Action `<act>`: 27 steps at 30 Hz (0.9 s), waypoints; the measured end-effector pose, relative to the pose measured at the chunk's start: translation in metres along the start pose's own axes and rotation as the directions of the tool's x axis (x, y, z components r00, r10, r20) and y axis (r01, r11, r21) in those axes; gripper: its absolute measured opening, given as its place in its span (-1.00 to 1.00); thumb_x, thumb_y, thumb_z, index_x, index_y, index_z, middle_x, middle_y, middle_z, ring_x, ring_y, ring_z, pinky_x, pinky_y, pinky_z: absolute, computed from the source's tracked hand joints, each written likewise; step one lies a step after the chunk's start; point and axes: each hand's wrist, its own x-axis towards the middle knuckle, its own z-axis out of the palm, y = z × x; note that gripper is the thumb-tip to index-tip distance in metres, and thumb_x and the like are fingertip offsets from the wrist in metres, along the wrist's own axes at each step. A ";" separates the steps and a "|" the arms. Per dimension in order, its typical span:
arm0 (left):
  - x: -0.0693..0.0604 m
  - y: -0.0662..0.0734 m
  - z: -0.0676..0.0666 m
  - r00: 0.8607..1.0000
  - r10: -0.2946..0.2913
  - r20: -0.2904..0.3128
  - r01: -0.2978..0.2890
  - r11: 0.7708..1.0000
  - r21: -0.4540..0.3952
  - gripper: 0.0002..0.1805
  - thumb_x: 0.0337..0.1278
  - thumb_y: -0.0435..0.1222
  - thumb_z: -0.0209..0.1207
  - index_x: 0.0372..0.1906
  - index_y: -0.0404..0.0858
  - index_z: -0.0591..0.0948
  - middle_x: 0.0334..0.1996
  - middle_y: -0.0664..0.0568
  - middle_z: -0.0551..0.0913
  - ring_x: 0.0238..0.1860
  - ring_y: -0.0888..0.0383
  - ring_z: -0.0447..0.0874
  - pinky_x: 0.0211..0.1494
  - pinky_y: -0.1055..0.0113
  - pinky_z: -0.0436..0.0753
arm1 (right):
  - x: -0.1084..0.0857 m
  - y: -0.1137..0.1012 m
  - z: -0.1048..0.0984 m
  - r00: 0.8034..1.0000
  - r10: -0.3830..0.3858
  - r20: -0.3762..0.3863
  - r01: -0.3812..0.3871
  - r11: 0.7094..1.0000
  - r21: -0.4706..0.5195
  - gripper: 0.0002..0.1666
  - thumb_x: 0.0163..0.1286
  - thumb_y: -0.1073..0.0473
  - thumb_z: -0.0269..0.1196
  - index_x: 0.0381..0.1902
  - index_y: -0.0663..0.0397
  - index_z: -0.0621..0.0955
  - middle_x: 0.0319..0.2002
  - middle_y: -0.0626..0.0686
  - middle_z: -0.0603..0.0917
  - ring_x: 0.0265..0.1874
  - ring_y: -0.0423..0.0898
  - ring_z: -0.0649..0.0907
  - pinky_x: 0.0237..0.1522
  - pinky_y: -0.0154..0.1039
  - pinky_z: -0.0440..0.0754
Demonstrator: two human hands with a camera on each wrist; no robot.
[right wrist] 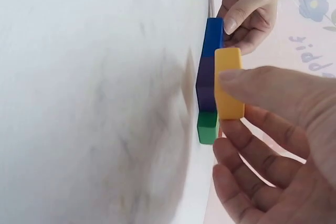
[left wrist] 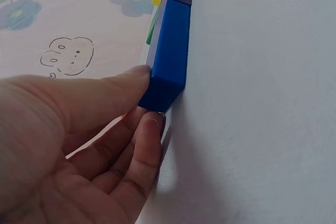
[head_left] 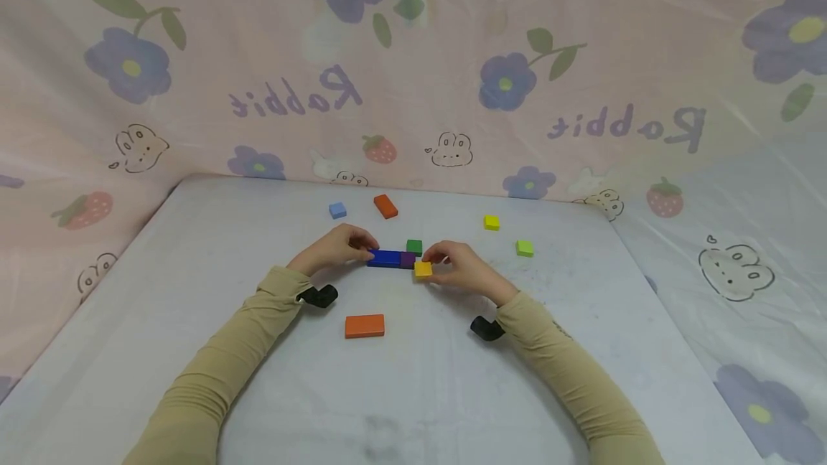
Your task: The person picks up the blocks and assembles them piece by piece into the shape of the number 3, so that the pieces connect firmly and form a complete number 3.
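On a white-covered tabletop [head_left: 420, 393], a person's left hand [head_left: 336, 244] is pinching the outer end of a long, glossy, dark-blue rectangular block [head_left: 385, 259], thumb and fingers bending about that end, while the right hand [head_left: 461, 268] is gripping a smooth, golden-yellow square-faced block [head_left: 423, 270] between thumb and fingers. The golden-yellow block is hovering or resting at the right front of a small, dark-purple block [head_left: 408, 260] (whether the two are touching, the views are not revealing), and the dark-purple block is meeting the dark-blue block's right end. Just behind, a small, plain green block [head_left: 414, 246] is sitting beside the dark-purple one. For such close handling, the left hand should be steadying the dark-blue block lightly, without pushing lengthwise, as any shove would probably be travelling into its purple neighbour. The right fingers would best be staying clear of the green block, moving slowly and squaring the golden-yellow block's faces before loosening. Nearer the person, a flat, orange rectangular block [head_left: 365, 326] is lying apart; farther back, a small, light-blue block [head_left: 337, 210] and a red-orange oblong block [head_left: 385, 207] are resting.
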 end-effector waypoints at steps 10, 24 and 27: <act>0.001 -0.001 -0.001 1.000 -0.003 0.008 0.003 1.000 0.001 -0.77 0.17 -0.40 0.24 -0.05 -0.29 0.65 -0.18 -0.01 0.65 -0.22 0.09 0.51 -0.05 0.26 0.51 | 0.005 -0.003 0.009 0.999 0.027 0.023 -0.027 1.000 -0.005 -0.63 0.14 0.27 0.41 -0.07 0.16 0.62 -0.13 0.01 0.63 -0.13 -0.05 0.55 0.01 -0.14 0.51; 0.001 -0.002 -0.001 1.000 -0.010 0.011 0.010 1.000 -0.008 -0.76 0.18 -0.39 0.24 -0.04 -0.28 0.65 -0.15 -0.01 0.65 -0.18 0.08 0.51 -0.01 0.24 0.50 | 0.004 -0.005 0.013 0.999 0.043 0.019 -0.042 0.999 -0.033 -0.65 0.13 0.28 0.42 -0.11 0.16 0.61 -0.17 -0.01 0.62 -0.17 -0.09 0.54 -0.03 -0.19 0.51; 0.000 -0.001 -0.001 1.000 -0.012 0.009 0.012 1.000 -0.007 -0.76 0.19 -0.39 0.24 -0.03 -0.28 0.65 -0.14 -0.01 0.64 -0.18 0.08 0.51 0.00 0.23 0.50 | 0.005 -0.006 0.012 0.999 0.046 0.022 -0.045 0.998 -0.033 -0.65 0.14 0.28 0.42 -0.10 0.17 0.61 -0.16 -0.01 0.63 -0.17 -0.09 0.55 -0.02 -0.18 0.52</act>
